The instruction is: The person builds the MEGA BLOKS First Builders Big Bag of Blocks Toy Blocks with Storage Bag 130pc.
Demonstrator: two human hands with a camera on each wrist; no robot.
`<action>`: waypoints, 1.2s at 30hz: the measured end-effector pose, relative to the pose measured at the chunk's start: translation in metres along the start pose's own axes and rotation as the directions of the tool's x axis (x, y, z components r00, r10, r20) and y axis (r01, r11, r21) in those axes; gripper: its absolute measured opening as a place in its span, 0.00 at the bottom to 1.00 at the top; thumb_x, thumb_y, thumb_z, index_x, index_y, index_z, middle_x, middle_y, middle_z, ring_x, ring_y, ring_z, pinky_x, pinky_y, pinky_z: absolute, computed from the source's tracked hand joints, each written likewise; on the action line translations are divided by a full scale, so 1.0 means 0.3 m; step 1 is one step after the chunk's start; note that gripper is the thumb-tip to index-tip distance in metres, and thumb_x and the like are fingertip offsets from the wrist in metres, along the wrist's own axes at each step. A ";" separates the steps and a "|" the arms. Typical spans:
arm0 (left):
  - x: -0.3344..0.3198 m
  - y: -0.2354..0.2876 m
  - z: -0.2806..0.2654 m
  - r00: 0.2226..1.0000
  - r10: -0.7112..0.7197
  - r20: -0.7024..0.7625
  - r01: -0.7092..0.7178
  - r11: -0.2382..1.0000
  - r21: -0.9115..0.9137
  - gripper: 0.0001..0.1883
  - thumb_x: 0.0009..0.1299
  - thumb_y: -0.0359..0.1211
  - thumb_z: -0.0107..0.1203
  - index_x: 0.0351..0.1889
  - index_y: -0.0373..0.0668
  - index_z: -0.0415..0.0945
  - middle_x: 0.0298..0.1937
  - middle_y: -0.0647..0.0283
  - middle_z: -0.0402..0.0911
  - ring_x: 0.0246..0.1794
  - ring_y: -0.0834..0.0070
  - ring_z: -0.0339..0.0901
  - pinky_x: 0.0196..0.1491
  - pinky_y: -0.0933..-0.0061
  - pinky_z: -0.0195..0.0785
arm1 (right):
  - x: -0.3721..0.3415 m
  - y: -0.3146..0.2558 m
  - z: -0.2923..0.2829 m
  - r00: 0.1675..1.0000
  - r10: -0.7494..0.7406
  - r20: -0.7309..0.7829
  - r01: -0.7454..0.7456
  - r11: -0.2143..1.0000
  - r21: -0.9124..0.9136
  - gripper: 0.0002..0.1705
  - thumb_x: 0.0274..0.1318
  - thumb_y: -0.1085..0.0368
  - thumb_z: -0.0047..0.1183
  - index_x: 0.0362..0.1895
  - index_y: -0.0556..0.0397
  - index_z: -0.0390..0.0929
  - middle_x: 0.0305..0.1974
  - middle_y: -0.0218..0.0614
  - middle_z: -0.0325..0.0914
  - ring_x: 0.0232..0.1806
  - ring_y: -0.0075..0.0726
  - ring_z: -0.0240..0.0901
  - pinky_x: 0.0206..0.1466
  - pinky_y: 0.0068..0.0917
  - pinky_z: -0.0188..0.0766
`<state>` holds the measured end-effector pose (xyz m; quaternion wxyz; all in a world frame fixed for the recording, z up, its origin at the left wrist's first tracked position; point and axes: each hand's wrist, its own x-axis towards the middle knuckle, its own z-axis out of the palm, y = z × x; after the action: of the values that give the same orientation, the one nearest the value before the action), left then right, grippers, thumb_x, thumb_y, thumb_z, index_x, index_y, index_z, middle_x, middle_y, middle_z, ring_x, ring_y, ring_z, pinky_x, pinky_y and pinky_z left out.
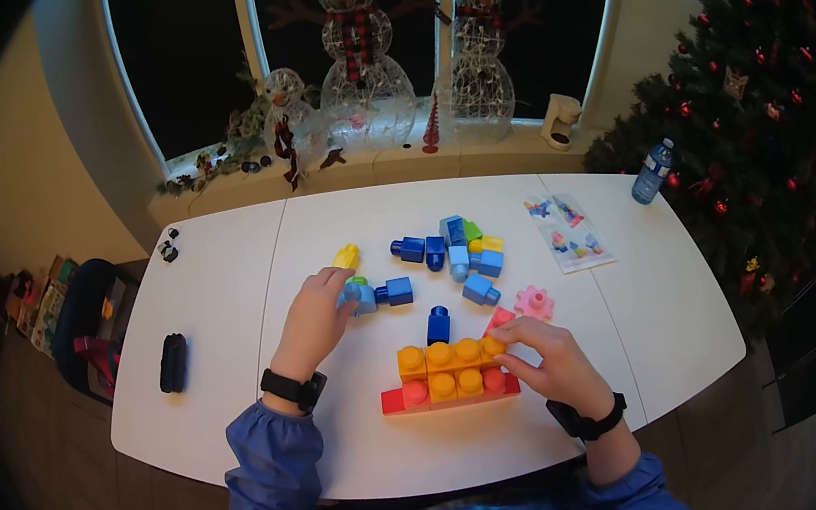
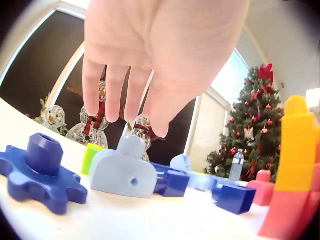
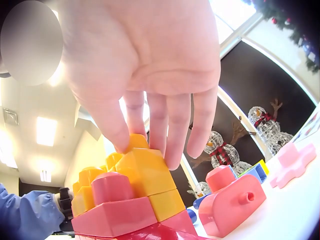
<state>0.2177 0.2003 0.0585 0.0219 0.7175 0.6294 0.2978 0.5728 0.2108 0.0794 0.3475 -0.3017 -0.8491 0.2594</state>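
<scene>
My left hand (image 1: 313,324) reaches over a light blue block (image 1: 363,297), its fingers extended and holding nothing. In the left wrist view the fingers of that hand (image 2: 135,90) hang above the rounded light blue block (image 2: 123,172), with a blue gear (image 2: 44,170) to one side. A stack of red blocks (image 1: 399,400) and orange blocks (image 1: 440,357) lies near the front edge. My right hand (image 1: 559,364) pinches the stack's upper right orange block; in the right wrist view, thumb and fingers of this hand (image 3: 150,100) surround the orange block (image 3: 145,170) at its stud.
Beyond the stack are loose blue blocks (image 1: 438,325), a pink gear (image 1: 534,303) and a pink block (image 3: 232,202). A picture sheet (image 1: 569,231) and a bottle (image 1: 653,172) sit at the right, a black case (image 1: 173,363) at the left.
</scene>
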 end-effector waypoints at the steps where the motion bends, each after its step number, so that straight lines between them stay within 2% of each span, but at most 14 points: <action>1: 0.016 -0.013 0.008 1.000 -0.018 0.010 0.018 1.000 0.020 0.21 0.66 0.26 0.68 0.57 0.38 0.79 0.55 0.51 0.83 0.54 0.50 0.80 0.58 0.58 0.75 | -0.002 0.001 0.000 1.000 0.011 0.007 -0.011 1.000 0.002 0.14 0.61 0.68 0.68 0.50 0.56 0.84 0.48 0.44 0.87 0.51 0.52 0.85 0.56 0.39 0.81; 4: 0.044 -0.034 0.026 0.992 -0.065 0.104 0.060 0.997 0.055 0.13 0.66 0.26 0.66 0.48 0.38 0.78 0.47 0.52 0.84 0.49 0.50 0.81 0.53 0.55 0.77 | -0.001 0.009 0.000 1.000 0.007 0.011 -0.007 1.000 0.009 0.14 0.61 0.68 0.68 0.51 0.56 0.84 0.48 0.43 0.87 0.52 0.52 0.84 0.56 0.39 0.81; 7: 0.051 -0.035 0.038 0.992 -0.092 0.092 0.092 0.996 0.002 0.12 0.66 0.26 0.66 0.45 0.38 0.77 0.44 0.51 0.84 0.48 0.48 0.81 0.51 0.55 0.77 | 0.000 0.009 0.001 1.000 -0.018 0.014 0.018 1.000 0.001 0.14 0.60 0.71 0.68 0.49 0.58 0.83 0.47 0.43 0.87 0.51 0.50 0.85 0.56 0.37 0.81; 10: 0.036 -0.040 0.017 0.991 -0.035 0.128 0.043 0.997 -0.063 0.12 0.66 0.25 0.65 0.45 0.38 0.76 0.45 0.51 0.83 0.47 0.48 0.81 0.50 0.57 0.76 | 0.002 0.008 -0.001 1.000 -0.023 0.015 0.023 1.000 -0.003 0.14 0.58 0.73 0.69 0.48 0.59 0.82 0.47 0.44 0.87 0.50 0.49 0.86 0.55 0.36 0.81; 14: -0.015 0.078 -0.119 0.997 0.001 -0.083 -0.016 0.983 -0.181 0.11 0.69 0.26 0.65 0.48 0.38 0.78 0.46 0.54 0.84 0.44 0.57 0.82 0.50 0.63 0.77 | -0.001 0.016 0.003 1.000 -0.006 0.017 0.006 1.000 0.025 0.14 0.61 0.68 0.68 0.51 0.56 0.84 0.48 0.43 0.87 0.51 0.51 0.84 0.56 0.38 0.81; 16: -0.054 0.154 -0.178 0.982 0.037 -0.187 -0.081 0.969 -0.234 0.13 0.69 0.26 0.66 0.49 0.38 0.78 0.47 0.54 0.83 0.45 0.59 0.83 0.50 0.64 0.77 | -0.001 0.016 0.003 1.000 -0.026 0.008 0.026 1.000 0.013 0.15 0.58 0.72 0.69 0.49 0.58 0.83 0.48 0.43 0.87 0.50 0.48 0.85 0.56 0.36 0.81; 17: -0.079 0.198 -0.206 0.981 0.049 -0.187 -0.101 0.955 -0.280 0.14 0.68 0.26 0.67 0.50 0.38 0.79 0.47 0.54 0.83 0.45 0.60 0.83 0.50 0.64 0.77 | -0.001 0.016 0.005 0.999 -0.036 0.004 0.036 0.999 0.007 0.15 0.57 0.74 0.70 0.49 0.59 0.82 0.47 0.43 0.87 0.50 0.47 0.86 0.56 0.35 0.81; 19: -0.129 0.276 -0.235 0.979 0.071 -0.191 -0.139 0.918 -0.372 0.15 0.67 0.25 0.68 0.51 0.38 0.79 0.48 0.54 0.84 0.46 0.61 0.83 0.50 0.65 0.77 | -0.003 0.017 0.006 1.000 0.008 0.011 -0.008 0.999 0.043 0.15 0.60 0.71 0.68 0.50 0.57 0.84 0.48 0.43 0.87 0.51 0.49 0.85 0.56 0.37 0.81; 20: -0.145 0.292 -0.224 0.967 0.159 -0.197 -0.223 0.902 -0.369 0.17 0.65 0.23 0.69 0.51 0.38 0.80 0.48 0.53 0.84 0.47 0.60 0.83 0.51 0.67 0.76 | -0.005 0.017 0.006 0.999 0.028 0.016 -0.029 0.998 0.060 0.14 0.61 0.69 0.68 0.51 0.56 0.84 0.49 0.43 0.87 0.52 0.51 0.84 0.57 0.38 0.81; 22: -0.162 0.330 -0.200 0.957 0.259 -0.132 -0.290 0.873 -0.391 0.17 0.65 0.24 0.70 0.51 0.38 0.80 0.48 0.54 0.84 0.48 0.59 0.83 0.51 0.67 0.77 | -0.007 0.017 0.008 1.000 0.028 0.012 -0.029 0.998 0.062 0.14 0.61 0.69 0.68 0.50 0.56 0.84 0.49 0.43 0.87 0.52 0.51 0.84 0.57 0.38 0.81; 25: -0.183 0.357 -0.153 0.961 0.266 -0.074 -0.273 0.876 -0.398 0.17 0.63 0.24 0.71 0.50 0.39 0.81 0.48 0.55 0.85 0.48 0.58 0.84 0.50 0.65 0.78 | -0.005 0.018 0.007 1.000 0.016 0.004 -0.016 0.998 0.058 0.14 0.61 0.69 0.68 0.50 0.57 0.84 0.48 0.43 0.87 0.52 0.51 0.84 0.57 0.38 0.80; 31: -0.215 0.366 -0.101 0.949 0.305 -0.081 -0.315 0.892 -0.325 0.16 0.60 0.27 0.75 0.45 0.41 0.84 0.47 0.60 0.85 0.47 0.60 0.83 0.47 0.65 0.79 | -0.007 0.021 0.009 1.000 0.029 0.010 -0.030 0.997 0.069 0.14 0.61 0.69 0.68 0.51 0.58 0.84 0.48 0.44 0.87 0.52 0.51 0.84 0.57 0.39 0.80; 36: -0.224 0.348 -0.071 0.956 0.278 -0.094 -0.293 0.907 -0.302 0.15 0.60 0.27 0.75 0.44 0.42 0.85 0.47 0.60 0.85 0.47 0.62 0.82 0.45 0.65 0.78 | -0.005 0.024 0.010 1.000 0.030 0.010 -0.030 0.997 0.071 0.15 0.61 0.69 0.68 0.51 0.57 0.84 0.48 0.44 0.87 0.52 0.52 0.84 0.56 0.39 0.80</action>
<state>0.2988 0.1097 0.0915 0.0761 0.7816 0.4627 0.4113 0.5740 0.2140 0.0722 0.3502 -0.3005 -0.8362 0.2962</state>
